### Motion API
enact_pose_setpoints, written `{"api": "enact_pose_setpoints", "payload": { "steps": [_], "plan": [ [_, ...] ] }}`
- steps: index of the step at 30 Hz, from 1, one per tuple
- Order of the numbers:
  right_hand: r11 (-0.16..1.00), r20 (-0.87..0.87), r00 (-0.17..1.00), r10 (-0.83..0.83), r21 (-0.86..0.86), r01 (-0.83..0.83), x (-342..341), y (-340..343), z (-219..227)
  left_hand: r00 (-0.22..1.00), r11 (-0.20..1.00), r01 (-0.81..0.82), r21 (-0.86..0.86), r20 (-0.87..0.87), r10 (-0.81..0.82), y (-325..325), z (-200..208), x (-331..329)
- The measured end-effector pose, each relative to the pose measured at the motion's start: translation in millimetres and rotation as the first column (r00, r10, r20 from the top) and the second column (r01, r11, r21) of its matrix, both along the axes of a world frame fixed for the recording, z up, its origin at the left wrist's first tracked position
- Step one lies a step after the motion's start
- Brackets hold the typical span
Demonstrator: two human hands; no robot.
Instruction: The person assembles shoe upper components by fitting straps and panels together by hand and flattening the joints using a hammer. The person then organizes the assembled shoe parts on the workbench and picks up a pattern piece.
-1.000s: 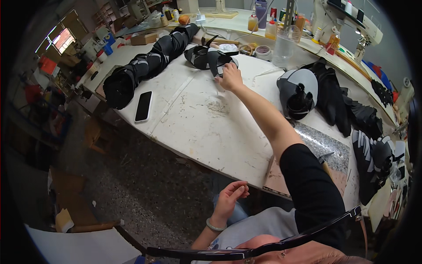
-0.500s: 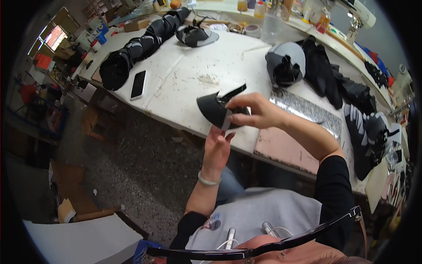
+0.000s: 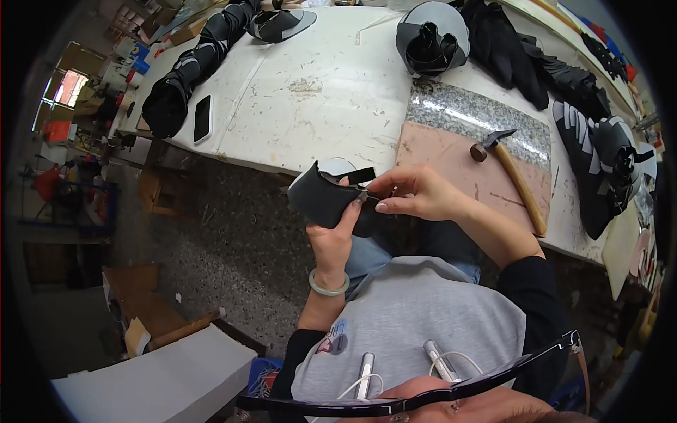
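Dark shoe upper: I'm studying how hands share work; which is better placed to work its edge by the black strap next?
Right hand, likely: its fingers are at that edge near the black strap, while the left hand holds the shoe upper, thumb against it.

Grey front garment (image 3: 416, 317), small dark-and-red printed mark (image 3: 333, 340) toward its left edge, two slim silvery clips (image 3: 364, 378) and white cords (image 3: 465, 354) near its neck edge, black sleeves (image 3: 534, 299), pale rounded bangle (image 3: 328, 284) at left wrist, blue jeans (image 3: 365, 258), glossy dark spectacle frame (image 3: 423, 403).
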State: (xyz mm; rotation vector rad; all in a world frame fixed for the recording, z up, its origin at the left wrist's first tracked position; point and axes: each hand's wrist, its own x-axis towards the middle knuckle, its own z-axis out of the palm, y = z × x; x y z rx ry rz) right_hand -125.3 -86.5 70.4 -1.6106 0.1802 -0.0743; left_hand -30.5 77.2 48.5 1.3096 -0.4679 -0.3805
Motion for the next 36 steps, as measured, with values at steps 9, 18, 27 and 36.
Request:
{"api": "enact_pose_setpoints", "payload": {
  "steps": [9,18,27,36],
  "plan": [
    [0.981,-0.008,0.997,0.077,0.181,-0.075,1,2,8,0.995,0.995,0.097,-0.028,-0.005,-0.097,11,5,2],
    [0.986,0.048,0.99,0.13,0.094,-0.134,6,4,11,0.97,0.961,0.224,-0.16,-0.061,-0.236,16,13,1],
    [0.994,-0.046,0.994,0.096,-0.039,-0.098,8,10,18,0.987,0.991,0.074,-0.114,-0.136,-0.089,18,11,-5],
    [0.985,-0.056,0.997,0.05,-0.164,-0.059,5,17,16,0.96,0.995,0.067,-0.07,-0.267,-0.083,21,15,-8]
  ]
}}
